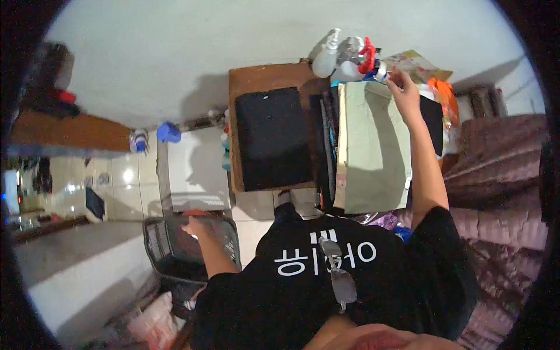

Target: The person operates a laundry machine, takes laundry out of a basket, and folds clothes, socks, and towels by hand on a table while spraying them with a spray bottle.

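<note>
My right hand (pixel 403 92) reaches to the far edge of a stack of folded clothes, with a pale green folded cloth (pixel 373 146) on top. Its thumb and fingers are bent close together beside a small white roll-like item (pixel 381 71); what they grip is too small to make out. My left hand (pixel 195 226) is over a dark mesh-sided basket or chair (pixel 157 245), its fingers curled. A small white bit shows by those fingers. A black folded garment (pixel 274 140) lies on a brown board-like surface (pixel 256 76) between the hands.
A pump bottle (pixel 325 58) and a red-handled item (pixel 367 55) stand by the wall. An orange bag (pixel 444 99) lies beyond the stack. A blue cup (pixel 168 132) sits by a white box-like surface (pixel 195 169). Purplish striped bedding (pixel 501 175) covers the right.
</note>
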Available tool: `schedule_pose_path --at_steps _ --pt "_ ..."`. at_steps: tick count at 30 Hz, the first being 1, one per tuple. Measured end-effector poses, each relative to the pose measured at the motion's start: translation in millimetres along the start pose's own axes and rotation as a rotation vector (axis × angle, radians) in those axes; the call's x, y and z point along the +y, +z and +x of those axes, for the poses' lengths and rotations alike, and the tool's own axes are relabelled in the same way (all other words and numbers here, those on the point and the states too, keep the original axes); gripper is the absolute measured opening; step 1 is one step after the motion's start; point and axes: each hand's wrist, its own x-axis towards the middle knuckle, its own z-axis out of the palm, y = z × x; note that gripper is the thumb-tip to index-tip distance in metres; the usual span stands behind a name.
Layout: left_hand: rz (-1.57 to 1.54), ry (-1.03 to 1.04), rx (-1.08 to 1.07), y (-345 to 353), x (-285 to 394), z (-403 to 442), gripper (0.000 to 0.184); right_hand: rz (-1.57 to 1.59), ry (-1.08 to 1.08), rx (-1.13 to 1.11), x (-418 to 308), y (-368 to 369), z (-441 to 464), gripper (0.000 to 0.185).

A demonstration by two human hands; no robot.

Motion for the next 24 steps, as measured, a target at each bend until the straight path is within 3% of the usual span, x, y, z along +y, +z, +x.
schedule_pose_path --at_steps 3,5,8,11,12,15,18,20,21,22,23,24 --pt "-0.195 0.292 -0.072 36.6 63.5 1.9 0.057 -0.264 0.021 -0.019 19.3 11.6 34.1 0.031" --pt "-0.335 0.626 -0.201 84.0 67.2 81.4 0.054 -0.274 -0.022 0.037 37.9 7.7 43.1 0.031" --pt "-0.184 0.797 -0.24 74.4 163.8 -22.0 0.048 -0.408 0.072 0.194 64.7 -27.7 34.3 0.03" --pt "-0.211 0.974 -0.356 80.5 192.6 -61.0 0.045 -0.44 0.337 0.323 118.8 -79.9 -7.6 0.033" --pt "-0.229 0.968 -0.419 79.4 199.0 -74.4 0.044 -0.366 0.453 0.386 176.6 -91.7 -28.6 0.035" --pt "-0.349 0.878 -0.637 83.7 200.2 -91.6 0.039 0.109 1.005 0.541 244.5 -133.5 -92.2 0.04" --pt "-0.46 0.745 -0.824 73.1 201.7 -159.9 0.037 0.446 1.269 0.706 289.4 -150.3 -135.9 0.033" --pt "-0.431 0.823 -0.911 66.5 198.2 -234.9 0.035 0.661 1.358 0.825 367.2 -150.5 -165.0 0.036" --pt "-0.436 0.864 -0.985 68.2 191.9 -266.4 0.037 0.62 1.367 0.828 340.5 -152.4 -162.5 0.035" --pt "-0.433 0.841 -1.04 60.3 186.1 -321.7 0.037 0.709 1.416 0.816 364.4 -152.3 -166.9 0.032" --pt "-0.325 0.91 -1.104 53.6 181.1 -375.8 0.036 0.864 1.336 0.798 400.1 -148.7 -180.0 0.031" --pt "-0.358 0.812 -1.25 58.9 168.7 -422.4 0.028 1.024 1.242 0.776 431.3 -150.4 -182.2 0.03"
